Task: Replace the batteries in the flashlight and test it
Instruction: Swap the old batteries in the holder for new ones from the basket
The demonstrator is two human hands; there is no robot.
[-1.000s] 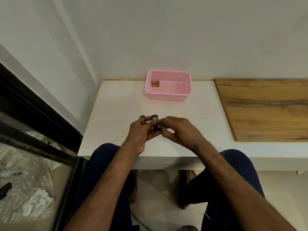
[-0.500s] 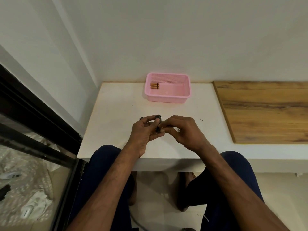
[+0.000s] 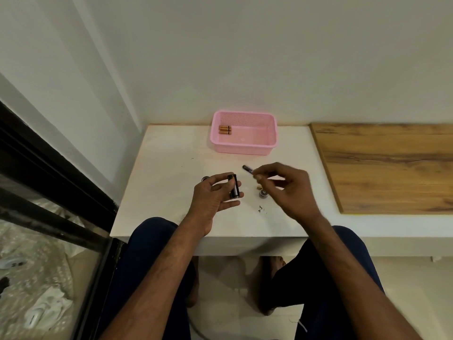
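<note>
My left hand (image 3: 213, 197) holds a short black cylinder (image 3: 234, 187), apparently the flashlight's battery holder, upright between thumb and fingers above the white table (image 3: 171, 173). My right hand (image 3: 288, 190) pinches a small dark battery (image 3: 247, 169) by one end; its free end points up and left. A round metallic cap (image 3: 263, 193) lies on the table under the right hand's fingers. A small dark part (image 3: 205, 178) lies just left of my left hand. Copper-coloured batteries (image 3: 225, 130) lie side by side in the left end of a pink basket (image 3: 272, 143).
The pink basket stands at the table's back, against the wall. A wooden board (image 3: 387, 168) adjoins the table on the right. Tiny dark specks (image 3: 261, 209) lie near the front edge. A black window frame (image 3: 54, 182) runs along the left. My knees are under the table.
My hands were joined over the black piece; now they have parted. The right hand has drawn a dark battery away to the right, and the cap on the table has come into sight.
</note>
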